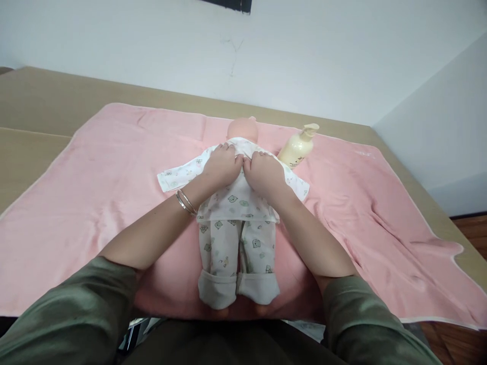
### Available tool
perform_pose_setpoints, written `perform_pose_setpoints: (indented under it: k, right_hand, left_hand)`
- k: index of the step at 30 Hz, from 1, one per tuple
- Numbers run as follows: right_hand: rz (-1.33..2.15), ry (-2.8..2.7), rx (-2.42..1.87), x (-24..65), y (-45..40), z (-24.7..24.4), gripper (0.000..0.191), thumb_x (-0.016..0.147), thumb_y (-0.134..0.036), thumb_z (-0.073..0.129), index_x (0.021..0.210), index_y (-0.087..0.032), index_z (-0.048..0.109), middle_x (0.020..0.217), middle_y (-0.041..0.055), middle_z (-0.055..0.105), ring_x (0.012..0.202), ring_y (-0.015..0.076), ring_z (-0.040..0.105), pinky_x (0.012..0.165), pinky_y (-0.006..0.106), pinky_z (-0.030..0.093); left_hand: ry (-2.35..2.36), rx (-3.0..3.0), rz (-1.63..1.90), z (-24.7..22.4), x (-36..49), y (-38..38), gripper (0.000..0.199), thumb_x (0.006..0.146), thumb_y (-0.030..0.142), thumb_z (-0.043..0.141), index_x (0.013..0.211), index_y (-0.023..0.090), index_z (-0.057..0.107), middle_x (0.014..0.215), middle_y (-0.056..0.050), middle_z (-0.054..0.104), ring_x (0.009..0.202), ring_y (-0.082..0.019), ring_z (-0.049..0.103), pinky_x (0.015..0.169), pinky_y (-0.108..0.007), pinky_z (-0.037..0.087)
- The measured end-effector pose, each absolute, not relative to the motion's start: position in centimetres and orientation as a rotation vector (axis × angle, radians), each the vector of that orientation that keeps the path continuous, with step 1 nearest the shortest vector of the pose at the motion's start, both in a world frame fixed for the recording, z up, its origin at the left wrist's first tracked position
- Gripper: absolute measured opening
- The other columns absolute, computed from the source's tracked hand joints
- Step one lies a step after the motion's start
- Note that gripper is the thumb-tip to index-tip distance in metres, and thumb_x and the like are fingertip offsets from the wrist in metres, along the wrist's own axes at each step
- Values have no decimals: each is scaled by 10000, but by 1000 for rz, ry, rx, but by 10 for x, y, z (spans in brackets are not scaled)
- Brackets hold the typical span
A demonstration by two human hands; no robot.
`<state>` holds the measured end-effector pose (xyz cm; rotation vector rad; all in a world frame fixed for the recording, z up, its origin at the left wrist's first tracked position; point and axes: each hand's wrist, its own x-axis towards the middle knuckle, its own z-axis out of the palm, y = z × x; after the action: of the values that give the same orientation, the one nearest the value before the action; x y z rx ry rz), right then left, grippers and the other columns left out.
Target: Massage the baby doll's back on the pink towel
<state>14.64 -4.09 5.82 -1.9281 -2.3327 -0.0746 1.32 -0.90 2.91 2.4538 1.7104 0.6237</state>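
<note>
Left hand: the left hand lies back-up on the upper chest of the printed top, its fingers curled in and closed on the cloth, its thumb pointing toward the middle.
Right hand: the right hand mirrors it just beside, also back-up, fingers folded closed on the same cloth, thumb side near the left thumb; the undersides of both grips are hidden.
Forearms: both reach forward from the lower corners and slant inward, meeting over the doll's chest in a narrow V, with the wrists slightly bent.
Sleeves: the olive-green sleeves end near the elbows, leaving the forearms bare.
Left wrist: two thin silver bangles circle it.
Baby doll: the baby doll lies lengthwise before the person, head at the far end, feet at the near edge; which way its face points cannot be told.
Doll's clothes: the top's sleeves spread out to both sides; the printed trousers have thick turned-up cuffs.
Pump bottle: the cream-coloured pump bottle is beyond the doll's right-hand sleeve in view, tilted in the picture.
Pink blanket: the pink blanket, wrinkled at the right, lies under the doll and bottle.
Desk: the wooden desk shows around the blanket, against a white wall.
</note>
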Motion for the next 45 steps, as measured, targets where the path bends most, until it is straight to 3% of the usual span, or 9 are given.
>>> perform_pose_setpoints:
  k: [6,13,19,25,29,32,39,42,45]
  right_hand:
    - [79,-2290,-1838,149,-37,56,443,1065,-295,341,1235,-19,643,1235,257,713,1198,354,646,1041,434,478]
    - [195,-2150,-1769,163,-3,36,474,1037,-356,356,1263,-46,634,1315,251,691,1221,356,616,1062,468,478]
    - [201,-2150,-1730,164,-3,33,490,1028,-358,348,1285,-44,623,1337,248,675,1224,351,605,1092,471,457]
    - [200,-2156,-1781,163,-4,37,539,1029,-344,353,1404,-11,550,1480,249,590,1352,357,529,1190,496,380]
    - [87,-2246,-1874,146,-30,44,580,1055,-270,285,1494,77,437,1552,316,506,1446,396,468,1212,529,348]
    - [-25,-2264,-1872,134,-47,45,596,1049,-252,297,1539,77,379,1588,337,450,1462,432,444,1167,533,398]
    - [144,-2235,-1741,163,-8,40,503,1046,-285,302,1390,-22,560,1448,243,620,1323,347,563,1175,482,392]
    - [198,-2188,-1788,168,0,40,503,1064,-343,301,1382,-57,566,1417,222,639,1279,341,584,1135,474,417]
    - [34,-2238,-1852,157,-16,45,506,1076,-298,273,1371,-4,562,1362,256,652,1269,362,585,1124,474,412]
  left_hand:
    - [1830,2234,729,20,15,0,431,1005,336,356,1231,91,630,1275,-223,688,1254,-353,610,1129,-508,448]
    - [1821,2244,789,12,17,0,495,1013,355,357,1359,82,583,1370,-211,663,1325,-340,578,1174,-511,414]
    - [1883,2284,760,16,21,-8,416,1018,326,352,1246,112,628,1254,-216,699,1241,-351,614,1107,-514,458]
    - [1900,2390,734,19,32,-27,450,1009,216,323,1357,59,561,1356,-245,641,1337,-353,554,1132,-493,435]
    - [1778,2408,663,27,21,-12,408,991,204,324,1230,67,624,1270,-225,682,1243,-339,610,1111,-483,465]
    - [1732,2348,603,29,12,3,400,990,218,306,1147,92,652,1212,-214,711,1147,-328,654,1041,-472,512]
    - [1796,2392,675,20,23,-16,500,1006,242,338,1432,38,503,1489,-264,562,1414,-387,495,1179,-576,401]
    - [1700,2475,626,27,23,-25,457,983,208,358,1361,45,559,1429,-254,604,1379,-371,528,1170,-548,420]
    - [1729,2401,597,35,17,-20,385,969,202,350,1214,118,636,1282,-200,689,1247,-336,618,1096,-493,491]
